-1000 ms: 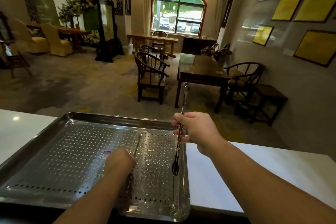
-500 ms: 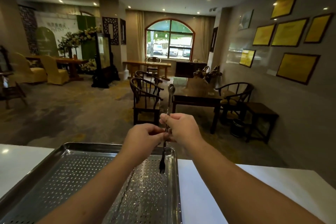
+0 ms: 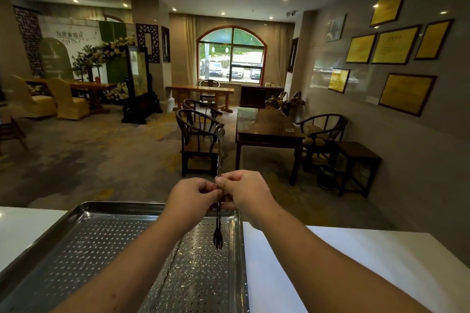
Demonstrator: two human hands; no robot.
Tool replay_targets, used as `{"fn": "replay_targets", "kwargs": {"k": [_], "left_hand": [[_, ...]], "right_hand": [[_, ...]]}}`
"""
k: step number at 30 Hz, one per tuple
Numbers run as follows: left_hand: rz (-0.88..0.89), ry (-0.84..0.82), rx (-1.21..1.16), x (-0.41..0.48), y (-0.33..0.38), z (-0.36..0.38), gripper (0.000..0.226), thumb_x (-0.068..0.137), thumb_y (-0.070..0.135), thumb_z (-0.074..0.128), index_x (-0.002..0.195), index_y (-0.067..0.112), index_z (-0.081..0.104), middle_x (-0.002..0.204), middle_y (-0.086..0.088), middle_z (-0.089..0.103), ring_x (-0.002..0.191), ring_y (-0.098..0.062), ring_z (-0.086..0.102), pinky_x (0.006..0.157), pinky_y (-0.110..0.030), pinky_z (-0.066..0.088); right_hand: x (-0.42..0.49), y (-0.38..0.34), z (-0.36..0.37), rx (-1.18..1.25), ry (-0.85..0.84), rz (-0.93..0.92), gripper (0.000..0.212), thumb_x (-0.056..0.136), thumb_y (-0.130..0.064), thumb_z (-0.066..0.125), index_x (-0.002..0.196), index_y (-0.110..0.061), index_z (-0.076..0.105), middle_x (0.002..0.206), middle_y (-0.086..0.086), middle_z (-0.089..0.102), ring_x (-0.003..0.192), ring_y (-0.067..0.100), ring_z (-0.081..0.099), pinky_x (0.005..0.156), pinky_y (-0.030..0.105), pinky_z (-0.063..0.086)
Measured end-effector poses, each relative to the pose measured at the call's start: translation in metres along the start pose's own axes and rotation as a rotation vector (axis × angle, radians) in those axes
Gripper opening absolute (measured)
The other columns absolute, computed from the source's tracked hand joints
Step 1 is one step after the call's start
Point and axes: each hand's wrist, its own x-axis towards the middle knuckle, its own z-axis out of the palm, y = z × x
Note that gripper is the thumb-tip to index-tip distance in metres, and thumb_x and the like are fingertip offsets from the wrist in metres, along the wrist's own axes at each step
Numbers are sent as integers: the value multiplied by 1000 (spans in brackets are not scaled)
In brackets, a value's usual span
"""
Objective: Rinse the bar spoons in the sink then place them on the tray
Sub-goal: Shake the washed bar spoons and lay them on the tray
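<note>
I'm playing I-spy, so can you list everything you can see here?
bar spoon: one, silver, upright over the tray, fork end down
tray: one, silver with holes, on the counter
counter: one, white, nearest us
dark table: one, brown, mid-room
round-backed chairs: four, dark wood, by the tables
covered chairs: two, yellow, left
plaques: six, gold, right wall
window: one, bright and arched, far wall
left grip: one, bare hand, pinching the spoon
right grip: one, bare hand, pinching the spoon

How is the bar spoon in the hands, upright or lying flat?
Upright. The left hand and right hand pinch the bar spoon mid-shaft; its bowl points up, its fork end hangs above the tray.
</note>
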Motion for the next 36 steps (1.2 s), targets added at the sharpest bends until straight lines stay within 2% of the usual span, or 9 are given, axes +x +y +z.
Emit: {"fn": "replay_targets", "kwargs": {"k": [3,9,14,19,21,23,28,31,36], "left_hand": [[-10,23,9,2,-7,4,8,89,29,76,82,29,79,73,7,77,71,-14,72,69,-39,62],[-20,15,13,5,-16,6,11,92,26,73,83,29,78,74,8,76,69,-12,70,61,-30,54],[-57,-7,-106,5,-19,8,10,94,23,71,87,25,78,81,2,78,78,-20,74,74,-40,63],[-69,25,-134,9,-22,10,9,93,23,71,87,25,77,78,2,78,75,-20,74,67,-34,63],[-70,51,-37,14,-32,8,7,93,25,71,87,26,76,75,1,76,72,-18,72,65,-34,62],[-53,60,212,16,-50,5,7,92,30,70,87,28,74,74,5,73,70,-13,69,62,-33,57],[-117,9,754,1,-116,16,21,93,26,62,74,24,72,69,6,68,64,-10,63,58,-28,50],[-209,-100,884,-13,-149,31,16,92,17,61,87,19,77,79,0,71,72,-15,66,66,-31,54],[-261,-183,974,-32,-180,51,23,93,8,52,97,13,74,94,-5,74,82,-20,69,78,-32,57]], "right_hand": [[3,7,2,-37,41,-23,16,92,-27,77,76,-30,80,74,-6,79,71,9,78,56,24,63],[10,18,6,-19,53,-15,23,91,-25,77,71,-35,79,73,-5,79,71,13,79,59,31,66],[11,23,5,20,76,-6,18,90,-28,78,75,-37,79,74,-9,79,70,12,79,60,29,65],[16,22,2,-23,93,-22,11,91,-30,77,80,-31,79,74,-9,79,67,11,79,60,28,65],[18,24,-2,-30,107,-20,6,92,-30,76,87,-28,79,75,-8,79,68,11,78,62,29,66],[19,25,-7,-30,109,-14,5,93,-28,76,91,-26,79,77,-5,79,70,12,78,64,29,66],[17,35,-11,-30,88,54,8,92,-22,77,84,-23,80,75,1,79,66,14,78,60,28,65],[13,47,-8,-56,72,58,12,92,-21,76,81,-26,77,67,-6,77,64,9,77,54,22,61],[9,63,-5,-83,74,72,19,93,-22,76,75,-29,74,65,-11,75,69,10,78,53,22,60]]}}
